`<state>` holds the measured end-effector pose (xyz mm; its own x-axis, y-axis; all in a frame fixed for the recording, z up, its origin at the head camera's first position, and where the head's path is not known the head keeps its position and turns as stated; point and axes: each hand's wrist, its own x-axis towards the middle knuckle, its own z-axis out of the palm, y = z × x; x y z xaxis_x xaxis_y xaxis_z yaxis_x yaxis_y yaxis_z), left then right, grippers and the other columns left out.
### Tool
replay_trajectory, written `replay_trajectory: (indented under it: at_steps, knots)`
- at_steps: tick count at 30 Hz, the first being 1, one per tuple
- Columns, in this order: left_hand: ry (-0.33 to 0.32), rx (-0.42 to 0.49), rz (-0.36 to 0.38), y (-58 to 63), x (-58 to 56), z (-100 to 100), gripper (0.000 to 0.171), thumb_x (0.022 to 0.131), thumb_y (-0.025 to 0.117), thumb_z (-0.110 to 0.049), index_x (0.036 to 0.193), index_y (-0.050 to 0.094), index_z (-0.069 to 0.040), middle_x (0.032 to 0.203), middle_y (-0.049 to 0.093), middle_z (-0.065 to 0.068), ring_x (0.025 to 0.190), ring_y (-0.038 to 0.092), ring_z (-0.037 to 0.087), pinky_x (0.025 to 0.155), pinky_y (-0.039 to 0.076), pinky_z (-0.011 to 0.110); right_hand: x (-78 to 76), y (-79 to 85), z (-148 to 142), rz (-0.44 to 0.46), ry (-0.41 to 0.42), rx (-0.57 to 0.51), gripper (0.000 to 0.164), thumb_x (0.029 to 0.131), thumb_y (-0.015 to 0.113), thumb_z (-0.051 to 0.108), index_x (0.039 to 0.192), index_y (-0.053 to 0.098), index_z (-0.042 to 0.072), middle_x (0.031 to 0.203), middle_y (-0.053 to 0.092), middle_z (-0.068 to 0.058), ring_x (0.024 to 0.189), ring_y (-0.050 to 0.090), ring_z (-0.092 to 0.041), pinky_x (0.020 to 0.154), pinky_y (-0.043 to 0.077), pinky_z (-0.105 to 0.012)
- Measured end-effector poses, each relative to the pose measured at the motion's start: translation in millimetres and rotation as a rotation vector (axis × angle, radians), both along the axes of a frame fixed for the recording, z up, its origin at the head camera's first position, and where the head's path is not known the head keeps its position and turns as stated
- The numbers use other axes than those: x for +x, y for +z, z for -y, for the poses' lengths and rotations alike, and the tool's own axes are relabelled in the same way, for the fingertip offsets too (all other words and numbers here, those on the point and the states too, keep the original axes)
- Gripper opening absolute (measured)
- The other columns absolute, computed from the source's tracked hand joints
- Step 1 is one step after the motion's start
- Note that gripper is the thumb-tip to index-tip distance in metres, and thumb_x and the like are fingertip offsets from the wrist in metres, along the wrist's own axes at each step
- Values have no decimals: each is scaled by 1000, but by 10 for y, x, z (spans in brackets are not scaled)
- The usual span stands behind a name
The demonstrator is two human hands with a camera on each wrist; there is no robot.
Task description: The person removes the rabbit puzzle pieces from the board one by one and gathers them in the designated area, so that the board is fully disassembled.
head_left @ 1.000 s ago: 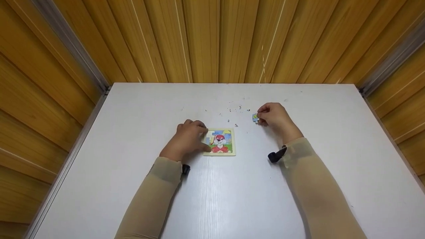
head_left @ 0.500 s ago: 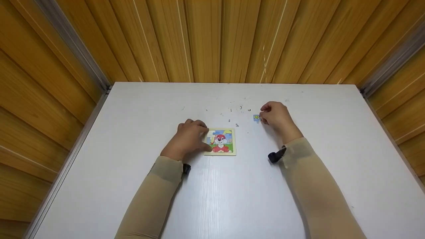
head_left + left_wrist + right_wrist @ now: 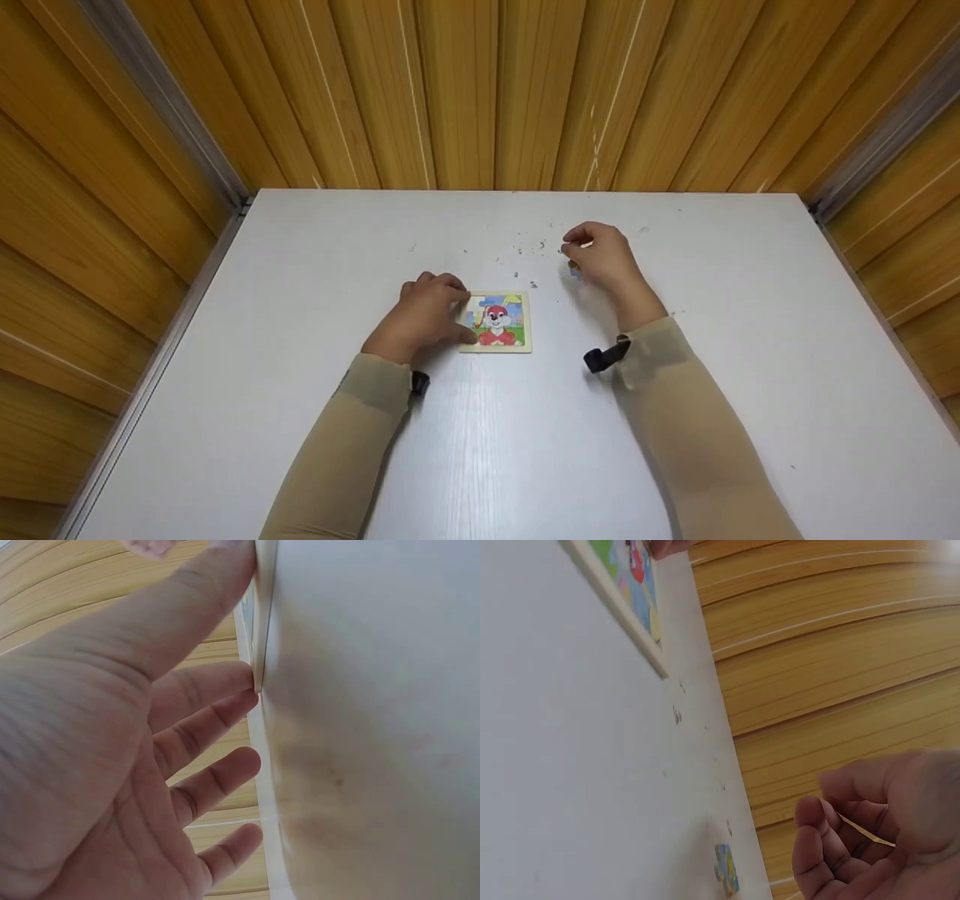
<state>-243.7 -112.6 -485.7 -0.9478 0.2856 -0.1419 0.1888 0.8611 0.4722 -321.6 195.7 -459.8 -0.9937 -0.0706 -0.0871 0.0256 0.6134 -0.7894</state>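
Hands at a rabbit puzzle on the bench (image 3: 300,420)

Left hand (image 3: 421,315) steadies puzzle board (image 3: 500,321) with straight fingers; right hand (image 3: 602,256), at 1 o'clock, pinches a piece (image 3: 866,831); loose piece (image 3: 726,868) lies beneath.

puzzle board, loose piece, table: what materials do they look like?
Puzzle board: probably thin wood or pressed board, a pale raw rim around a glossy printed cartoon. Loose piece: likely the same stock, flat with a blue and yellow print, lying on the table below the right hand. Table: white laminate or painted board, faint grain streaks and a soft sheen; the core cannot be told.
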Motion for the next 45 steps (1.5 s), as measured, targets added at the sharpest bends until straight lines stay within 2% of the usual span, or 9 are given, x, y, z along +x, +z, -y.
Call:
replay_trajectory:
  at_steps: [4,9,13,20,25,30,35,40,45]
  knots:
    - [-6,-5,13,-10,-13,-10,68,84,103,-35,143,79,-13,156,66,4,148,52,32,133,36,55,77,22,173,16,14,-98,26,113,68,18,133,72,2,128,69,-14,101,73,-21,85,61,-24]
    - [-20,-16,17,-24,-30,2,66,85,103,-36,142,79,-14,157,65,4,149,51,32,132,37,56,175,-19,387,27,56,-167,29,113,69,17,136,72,0,127,69,-14,99,73,-20,89,63,-28]
    - [-26,-44,8,-35,-30,39,65,86,101,-39,142,79,-16,157,64,3,149,51,32,132,39,56,211,-101,537,32,107,-197,30,112,70,15,136,72,-2,125,70,-13,96,74,-19,88,64,-29]
    - [-51,-75,3,-67,-18,87,65,89,99,-41,144,78,-15,159,63,3,150,51,33,131,41,58,269,-293,725,82,215,-248,31,111,71,15,136,73,-2,124,73,-13,98,72,-18,83,62,-24]
    - [-83,-88,-9,-84,-28,103,64,91,97,-43,144,78,-14,159,63,4,148,52,34,130,40,59,290,-373,791,84,313,-184,31,110,72,17,136,78,1,126,78,-14,94,70,-14,83,60,-23]
    - [-92,-86,-11,-63,-31,110,62,91,97,-43,142,78,-14,159,64,5,148,52,35,130,39,59,306,-394,798,128,333,-170,31,110,73,19,135,79,3,125,81,-12,102,68,-14,91,55,-24]
    - [-107,-86,-24,-65,-27,123,62,92,96,-44,143,78,-14,158,64,5,147,53,35,128,39,60,323,-396,808,153,371,-148,29,110,73,18,135,79,4,124,80,-10,105,69,-16,95,57,-27]
    - [-118,-81,-38,-59,-15,137,63,93,95,-45,145,77,-14,158,64,5,146,53,36,127,38,61,339,-387,815,119,433,-50,29,108,74,16,133,81,5,122,82,-10,105,69,-16,97,57,-30]
    - [-119,-86,-30,-56,-15,133,64,94,94,-44,147,76,-13,159,63,6,148,52,37,129,37,62,366,-407,828,61,495,63,30,106,77,17,133,82,6,119,77,-9,105,64,-18,96,55,-32]
